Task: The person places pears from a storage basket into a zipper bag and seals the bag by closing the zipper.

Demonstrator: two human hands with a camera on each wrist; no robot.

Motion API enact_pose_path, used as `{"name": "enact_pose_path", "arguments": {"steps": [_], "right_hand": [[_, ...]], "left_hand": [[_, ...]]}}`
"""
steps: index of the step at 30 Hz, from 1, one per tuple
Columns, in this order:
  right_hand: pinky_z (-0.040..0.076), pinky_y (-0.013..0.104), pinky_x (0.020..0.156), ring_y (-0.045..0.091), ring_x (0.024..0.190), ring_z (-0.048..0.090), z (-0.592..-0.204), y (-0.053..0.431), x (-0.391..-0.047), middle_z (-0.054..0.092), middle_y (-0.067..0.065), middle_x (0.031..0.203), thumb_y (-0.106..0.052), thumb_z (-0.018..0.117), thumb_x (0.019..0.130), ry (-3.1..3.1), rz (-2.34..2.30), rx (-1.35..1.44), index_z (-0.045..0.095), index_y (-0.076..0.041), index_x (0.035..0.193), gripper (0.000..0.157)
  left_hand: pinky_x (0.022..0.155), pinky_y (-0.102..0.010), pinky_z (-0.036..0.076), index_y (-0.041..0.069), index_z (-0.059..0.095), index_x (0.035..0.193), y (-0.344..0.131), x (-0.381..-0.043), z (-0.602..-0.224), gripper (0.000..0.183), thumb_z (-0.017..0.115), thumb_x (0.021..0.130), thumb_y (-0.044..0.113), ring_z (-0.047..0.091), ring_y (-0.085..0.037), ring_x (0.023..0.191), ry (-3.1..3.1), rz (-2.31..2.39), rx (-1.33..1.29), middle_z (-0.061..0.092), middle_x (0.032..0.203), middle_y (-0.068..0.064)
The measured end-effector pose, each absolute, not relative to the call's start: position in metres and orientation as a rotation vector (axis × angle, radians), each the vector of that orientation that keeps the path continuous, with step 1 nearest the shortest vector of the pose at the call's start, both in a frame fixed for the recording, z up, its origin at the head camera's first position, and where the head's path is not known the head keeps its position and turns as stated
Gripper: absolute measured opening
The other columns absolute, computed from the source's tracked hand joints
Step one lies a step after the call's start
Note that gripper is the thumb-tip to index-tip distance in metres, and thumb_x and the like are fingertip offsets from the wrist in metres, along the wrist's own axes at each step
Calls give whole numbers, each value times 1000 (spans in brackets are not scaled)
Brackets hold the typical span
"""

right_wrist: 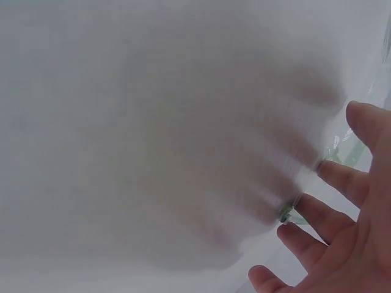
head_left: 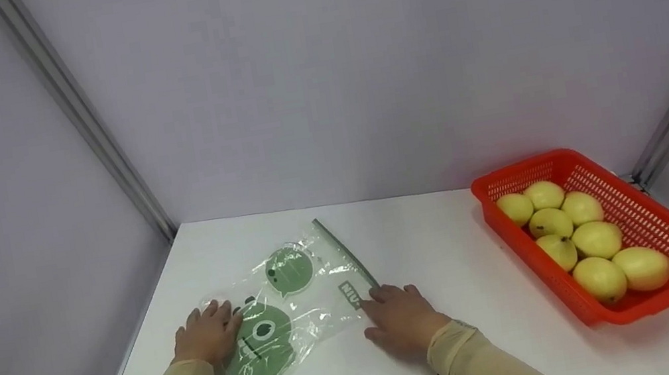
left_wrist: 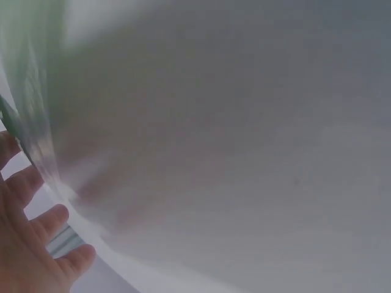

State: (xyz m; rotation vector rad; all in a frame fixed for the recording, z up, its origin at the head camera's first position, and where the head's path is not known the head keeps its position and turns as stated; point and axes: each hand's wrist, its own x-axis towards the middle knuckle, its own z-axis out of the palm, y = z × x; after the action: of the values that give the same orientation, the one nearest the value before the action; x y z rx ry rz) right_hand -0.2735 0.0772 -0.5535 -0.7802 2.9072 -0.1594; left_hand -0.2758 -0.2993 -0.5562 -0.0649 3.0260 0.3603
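Observation:
A clear plastic zip bag (head_left: 318, 297) with green cartoon prints lies flat and slanted on the white table. Its green closure strip (head_left: 345, 253) runs along the right end. My left hand (head_left: 209, 335) rests at the bag's left edge, fingertips over the film; in the left wrist view its fingers (left_wrist: 52, 220) are spread beside the bag's edge. At the strip's near end, my right hand (head_left: 402, 317) lies with spread fingertips touching the corner. The right wrist view shows the right fingers (right_wrist: 330, 213) extended, with a bit of the green strip (right_wrist: 286, 212) at their tips.
To the right stands a red plastic basket (head_left: 522, 251) with perforated sides, holding several yellow-green fruits (head_left: 596, 240). The white table (head_left: 442, 231) meets a pale back wall (head_left: 318, 83), with grey metal posts (head_left: 97, 131) at the corners.

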Motion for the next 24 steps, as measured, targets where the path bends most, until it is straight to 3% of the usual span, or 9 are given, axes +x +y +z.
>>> {"name": "enact_pose_path", "arguments": {"steps": [24], "right_hand": [[40, 52, 88, 28, 118, 55, -540, 119, -203, 60, 7, 130, -56, 54, 89, 2886, -35, -912, 59, -21, 131, 55]], "left_hand": [[107, -68, 20, 14, 44, 145, -265, -259, -565, 58, 41, 99, 49, 25, -49, 140, 3062, 390, 105, 38, 152, -14]]}}
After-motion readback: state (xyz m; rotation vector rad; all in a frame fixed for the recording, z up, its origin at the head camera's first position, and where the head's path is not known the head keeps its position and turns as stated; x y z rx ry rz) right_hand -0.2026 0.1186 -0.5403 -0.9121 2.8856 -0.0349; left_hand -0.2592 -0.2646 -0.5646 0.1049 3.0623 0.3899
